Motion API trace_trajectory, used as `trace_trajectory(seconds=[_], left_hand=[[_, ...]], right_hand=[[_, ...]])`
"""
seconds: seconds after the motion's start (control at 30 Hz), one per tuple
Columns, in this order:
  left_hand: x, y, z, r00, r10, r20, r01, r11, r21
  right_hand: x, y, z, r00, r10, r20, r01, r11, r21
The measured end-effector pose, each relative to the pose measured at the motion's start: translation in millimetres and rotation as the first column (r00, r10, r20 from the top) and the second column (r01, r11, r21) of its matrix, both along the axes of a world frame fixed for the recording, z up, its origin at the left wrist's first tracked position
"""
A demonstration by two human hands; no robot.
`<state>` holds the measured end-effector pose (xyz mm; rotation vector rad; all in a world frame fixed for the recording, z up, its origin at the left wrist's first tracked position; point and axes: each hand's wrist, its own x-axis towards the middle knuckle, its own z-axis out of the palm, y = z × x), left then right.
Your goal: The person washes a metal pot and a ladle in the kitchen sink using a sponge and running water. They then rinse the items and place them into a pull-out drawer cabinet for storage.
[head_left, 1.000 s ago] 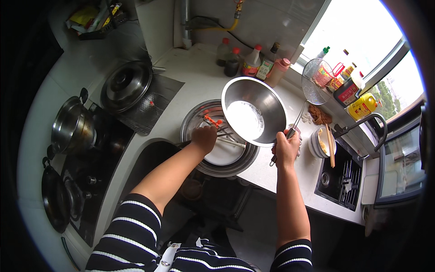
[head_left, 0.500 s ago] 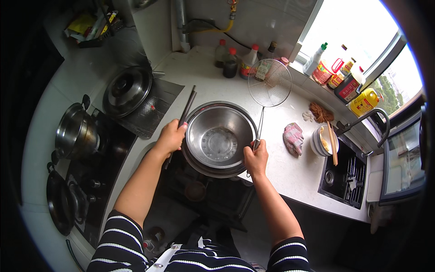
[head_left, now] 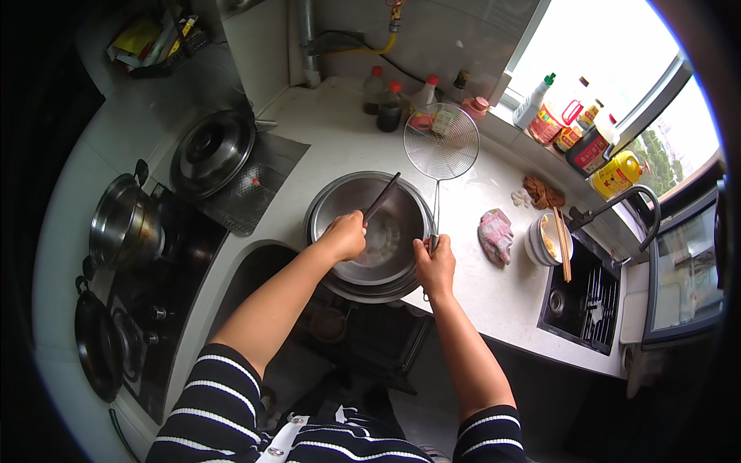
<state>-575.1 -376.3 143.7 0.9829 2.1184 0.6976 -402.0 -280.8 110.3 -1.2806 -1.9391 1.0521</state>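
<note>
My left hand (head_left: 343,236) is closed round a pair of dark chopsticks (head_left: 384,195), which slant up and away over a stainless steel bowl (head_left: 333,202). Pale, hazy marks show at the bottom of the bowl; I cannot tell what they are. Its rim rests within a larger metal vessel at the counter's front edge. At the bowl's right rim my right hand (head_left: 435,268) grips the handle of a wire skimmer (head_left: 441,143). The skimmer's round mesh points away, in front of the bottles. Whether the right fingers also press on the bowl is hidden.
A pinkish cloth (head_left: 495,236) and stacked bowls (head_left: 543,241) with light chopsticks lie to the right, beside a black sink (head_left: 583,297). Bottles (head_left: 390,108) line the back. At left are a domed lid (head_left: 212,154), a steel pot (head_left: 123,224) and a black pan (head_left: 98,343).
My left hand has moved right with the chopsticks, from the bowl's left side to over the bowl. The skimmer's mesh has swung slightly left; my right hand has hardly moved.
</note>
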Motion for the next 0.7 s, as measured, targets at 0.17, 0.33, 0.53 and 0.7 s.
trace_trajectory(seconds=[0.17,0.33,0.53,0.7], left_hand=[[-2.2,-13.8,33.7,0.971,-0.131,0.200,0.157,0.980,-0.119],[-33.4,-50.0,37.1,0.983,0.143,-0.118,-0.109,0.960,0.259],[-54.8,-83.7,-37.4,0.671,0.666,0.325,-0.741,0.618,0.263],[-37.1,-89.8,-77.2,0.453,0.630,0.630,-0.818,0.575,0.014]], right_hand=[[5.5,4.4,-9.2,0.999,-0.006,-0.053,0.004,0.999,-0.052],[6.2,8.8,-11.4,0.996,-0.082,-0.038,0.078,0.992,-0.096],[7.8,14.9,-17.6,0.973,-0.195,0.127,0.199,0.980,-0.015],[12.9,20.3,-34.6,0.973,-0.226,0.038,0.212,0.949,0.233]])
